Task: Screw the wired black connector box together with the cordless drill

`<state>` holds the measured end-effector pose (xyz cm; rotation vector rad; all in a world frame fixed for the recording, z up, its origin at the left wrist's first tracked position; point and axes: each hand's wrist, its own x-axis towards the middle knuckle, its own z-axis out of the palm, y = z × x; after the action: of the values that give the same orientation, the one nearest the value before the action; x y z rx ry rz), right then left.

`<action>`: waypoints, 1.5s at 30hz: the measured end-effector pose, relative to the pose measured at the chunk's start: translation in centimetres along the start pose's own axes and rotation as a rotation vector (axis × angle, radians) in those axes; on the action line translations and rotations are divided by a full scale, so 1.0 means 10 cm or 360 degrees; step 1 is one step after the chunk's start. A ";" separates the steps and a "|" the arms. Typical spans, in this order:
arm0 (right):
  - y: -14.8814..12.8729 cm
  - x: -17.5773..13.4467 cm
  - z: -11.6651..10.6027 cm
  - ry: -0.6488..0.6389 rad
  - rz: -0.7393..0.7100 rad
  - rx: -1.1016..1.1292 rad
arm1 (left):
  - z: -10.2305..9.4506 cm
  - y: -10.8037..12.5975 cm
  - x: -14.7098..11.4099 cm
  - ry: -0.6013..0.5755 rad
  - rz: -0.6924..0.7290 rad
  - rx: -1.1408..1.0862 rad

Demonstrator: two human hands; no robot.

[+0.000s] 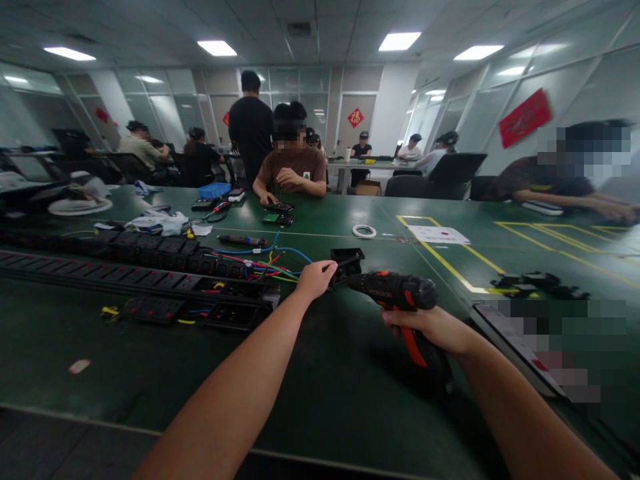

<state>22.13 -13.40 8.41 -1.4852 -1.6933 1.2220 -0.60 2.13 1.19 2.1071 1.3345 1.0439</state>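
My right hand [440, 328] is wrapped round the grip of a black and orange cordless drill [395, 290]. The drill points left, its tip close to a small black plastic housing [349, 255]. My left hand [317, 279] is closed on the near left side of that housing, with the fingertips partly hidden. Coloured wires [285, 272] run from just behind my left hand to a long black power strip [120, 268] on the left. A row of black socket modules [165, 248] lies along its far side.
A loose socket module [153, 309] lies before the strip on the green table [320, 400]. Beyond are a pen-shaped screwdriver [243, 241], a white tape roll [364, 231] and a blue bin [214, 191]. Black parts [537, 285] lie right. A co-worker [291, 160] sits opposite.
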 end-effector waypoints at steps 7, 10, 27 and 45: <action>-0.04 -0.01 0.01 -0.0026 -0.0009 0.0012 | 0.00 -0.02 0.01 0.0005 0.0009 -0.0007; -0.04 -0.01 0.01 -0.0041 0.0002 -0.0012 | -0.01 -0.01 0.00 -0.0002 -0.0007 0.0005; 0.03 0.00 -0.02 0.0071 0.0042 0.0087 | 0.00 0.00 0.00 -0.0006 0.0003 0.0003; 0.03 -0.02 -0.01 0.0034 0.0029 0.0096 | 0.00 -0.01 -0.01 0.0001 0.0007 -0.0005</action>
<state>22.39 -13.58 8.20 -1.4758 -1.6176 1.2515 -0.70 2.12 1.12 2.1089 1.3283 1.0475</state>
